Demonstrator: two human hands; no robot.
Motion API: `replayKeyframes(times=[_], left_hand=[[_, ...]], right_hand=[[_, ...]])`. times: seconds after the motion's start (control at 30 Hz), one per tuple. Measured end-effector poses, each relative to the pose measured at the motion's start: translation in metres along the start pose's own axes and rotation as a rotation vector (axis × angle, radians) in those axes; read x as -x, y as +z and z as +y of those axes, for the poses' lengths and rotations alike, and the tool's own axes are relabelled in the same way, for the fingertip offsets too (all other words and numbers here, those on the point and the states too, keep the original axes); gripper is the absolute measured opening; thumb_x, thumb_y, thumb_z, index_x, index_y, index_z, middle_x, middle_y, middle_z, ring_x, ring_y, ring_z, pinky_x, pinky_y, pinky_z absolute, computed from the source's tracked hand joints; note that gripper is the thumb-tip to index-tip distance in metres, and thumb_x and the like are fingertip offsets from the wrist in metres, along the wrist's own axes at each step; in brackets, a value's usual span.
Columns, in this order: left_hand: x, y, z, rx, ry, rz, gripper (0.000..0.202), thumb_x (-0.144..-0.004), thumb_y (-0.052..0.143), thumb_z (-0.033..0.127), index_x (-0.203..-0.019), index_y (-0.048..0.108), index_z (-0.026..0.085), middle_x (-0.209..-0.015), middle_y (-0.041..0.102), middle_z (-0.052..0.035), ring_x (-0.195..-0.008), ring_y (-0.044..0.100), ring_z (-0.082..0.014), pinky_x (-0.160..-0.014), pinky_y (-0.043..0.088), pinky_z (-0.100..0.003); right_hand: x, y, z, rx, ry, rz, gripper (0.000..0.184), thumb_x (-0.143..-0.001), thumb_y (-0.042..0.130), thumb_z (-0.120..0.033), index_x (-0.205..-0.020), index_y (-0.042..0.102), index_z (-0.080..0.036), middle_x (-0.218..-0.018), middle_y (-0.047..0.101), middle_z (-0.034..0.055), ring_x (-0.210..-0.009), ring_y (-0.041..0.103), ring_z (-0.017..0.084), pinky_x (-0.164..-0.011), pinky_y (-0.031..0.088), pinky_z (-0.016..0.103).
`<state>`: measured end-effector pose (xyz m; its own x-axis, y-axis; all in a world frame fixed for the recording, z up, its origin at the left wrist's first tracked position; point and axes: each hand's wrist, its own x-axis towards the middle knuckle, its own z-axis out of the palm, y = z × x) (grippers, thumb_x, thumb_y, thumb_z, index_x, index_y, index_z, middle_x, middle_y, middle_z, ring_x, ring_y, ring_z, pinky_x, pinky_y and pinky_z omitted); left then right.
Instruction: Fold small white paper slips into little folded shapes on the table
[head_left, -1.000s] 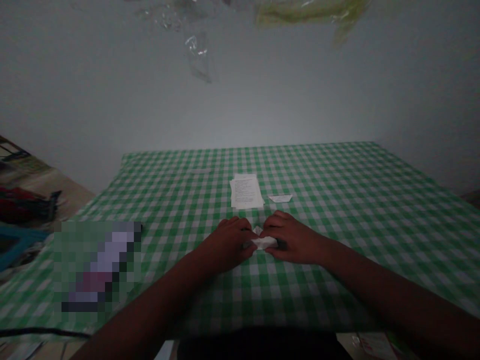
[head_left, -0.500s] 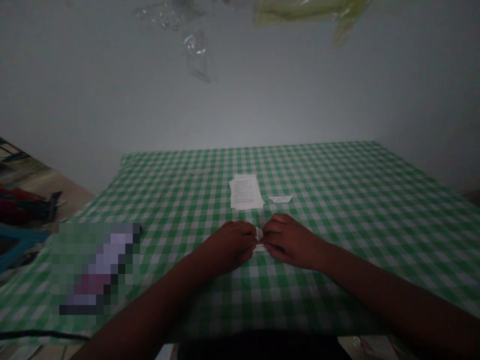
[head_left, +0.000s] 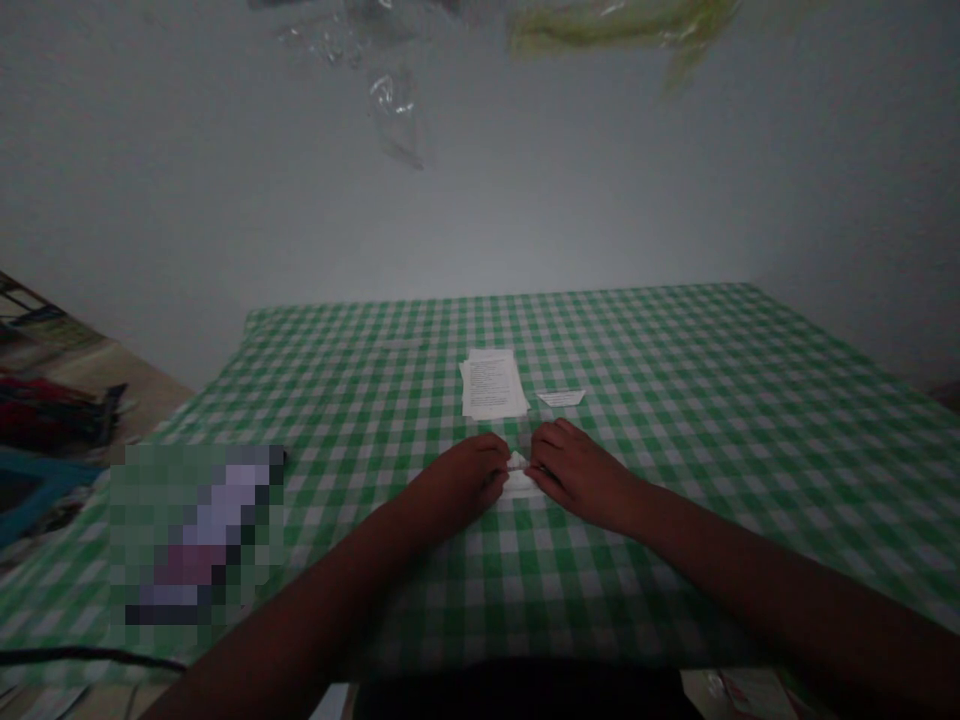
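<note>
A small white sheet of paper (head_left: 519, 486), partly folded, lies on the checked tablecloth between my hands. My left hand (head_left: 469, 475) pinches its left side, and my right hand (head_left: 574, 468) grips its right side. The fingers of both hands are closed and cover much of the paper's edges. Just beyond them is a stack of printed sheets (head_left: 493, 385). To the right of that stack rests a folded paper piece (head_left: 561, 398) with slanted ends and lines of print.
The green and white checked tablecloth (head_left: 675, 400) covers the table up to the wall (head_left: 525, 200). A blurred-out flat object (head_left: 206, 530) lies at the left, with a black cable (head_left: 90, 656) near it. Plastic bags (head_left: 397, 110) hang on the wall.
Both hands have shifted slightly away from me, and the right hand a little to the right. More of the paper's near part shows between them.
</note>
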<state>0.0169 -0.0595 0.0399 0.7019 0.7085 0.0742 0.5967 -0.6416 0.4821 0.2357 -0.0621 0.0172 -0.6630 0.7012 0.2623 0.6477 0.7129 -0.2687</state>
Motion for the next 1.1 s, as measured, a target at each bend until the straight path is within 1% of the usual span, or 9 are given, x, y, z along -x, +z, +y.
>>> replayKeyframes(times=[0.2,0.3,0.43,0.73,0.9,1.03,1.1], left_hand=[[-0.003,0.004,-0.002,0.011,-0.012,0.035,0.007,-0.087,0.055,0.01,-0.089,0.06,0.015,-0.103,0.061,-0.0061,-0.096,0.057,-0.0161,-0.09,0.049,-0.03],[-0.004,0.006,-0.002,-0.069,-0.057,0.037,0.006,-0.086,0.057,0.011,-0.089,0.059,0.015,-0.097,0.061,-0.0058,-0.093,0.056,-0.0177,-0.088,0.048,-0.033],[-0.004,0.008,-0.001,-0.174,-0.096,0.042,0.004,-0.087,0.057,0.016,-0.09,0.059,0.017,-0.096,0.062,-0.0051,-0.094,0.055,-0.0206,-0.089,0.044,-0.038],[-0.005,0.01,0.003,-0.238,-0.152,0.054,0.005,-0.088,0.054,0.016,-0.09,0.059,0.017,-0.096,0.063,-0.0054,-0.096,0.054,-0.0219,-0.088,0.038,-0.04],[-0.005,0.011,0.003,-0.241,-0.154,0.053,0.006,-0.087,0.054,0.017,-0.092,0.059,0.017,-0.098,0.062,-0.0052,-0.097,0.055,-0.0221,-0.089,0.036,-0.04],[-0.005,0.013,0.001,-0.25,-0.151,0.068,0.005,-0.087,0.053,0.016,-0.09,0.058,0.018,-0.096,0.063,-0.0048,-0.095,0.055,-0.022,-0.088,0.036,-0.04],[-0.005,0.014,0.0,-0.253,-0.148,0.081,0.009,-0.087,0.052,0.015,-0.094,0.057,0.017,-0.097,0.063,-0.0046,-0.095,0.055,-0.0218,-0.088,0.036,-0.04]], right_hand=[[0.0,0.003,0.0,0.003,0.035,0.031,0.015,-0.097,0.047,-0.026,-0.091,0.058,-0.017,-0.092,0.055,0.008,-0.089,0.048,0.023,-0.082,0.046,0.04],[-0.002,0.004,-0.001,0.021,0.043,0.022,0.015,-0.097,0.047,-0.026,-0.089,0.057,-0.017,-0.092,0.054,0.0081,-0.09,0.048,0.023,-0.083,0.045,0.041],[-0.002,0.007,0.0,0.027,0.044,0.039,0.013,-0.096,0.047,-0.025,-0.09,0.056,-0.018,-0.093,0.055,0.0086,-0.09,0.047,0.023,-0.083,0.045,0.041],[-0.003,0.008,-0.001,0.043,0.078,0.032,0.014,-0.097,0.046,-0.025,-0.089,0.055,-0.017,-0.093,0.055,0.009,-0.09,0.047,0.023,-0.083,0.045,0.042],[-0.003,0.01,-0.001,0.039,0.089,0.057,0.014,-0.096,0.047,-0.025,-0.087,0.054,-0.017,-0.092,0.055,0.0086,-0.089,0.047,0.023,-0.082,0.045,0.041],[-0.003,0.011,0.0,0.031,0.088,0.076,0.013,-0.096,0.048,-0.025,-0.086,0.053,-0.018,-0.091,0.054,0.0083,-0.087,0.047,0.023,-0.08,0.045,0.04],[-0.003,0.01,-0.001,0.028,0.091,0.074,0.013,-0.096,0.048,-0.025,-0.086,0.053,-0.018,-0.091,0.054,0.0083,-0.087,0.047,0.023,-0.08,0.045,0.04]])
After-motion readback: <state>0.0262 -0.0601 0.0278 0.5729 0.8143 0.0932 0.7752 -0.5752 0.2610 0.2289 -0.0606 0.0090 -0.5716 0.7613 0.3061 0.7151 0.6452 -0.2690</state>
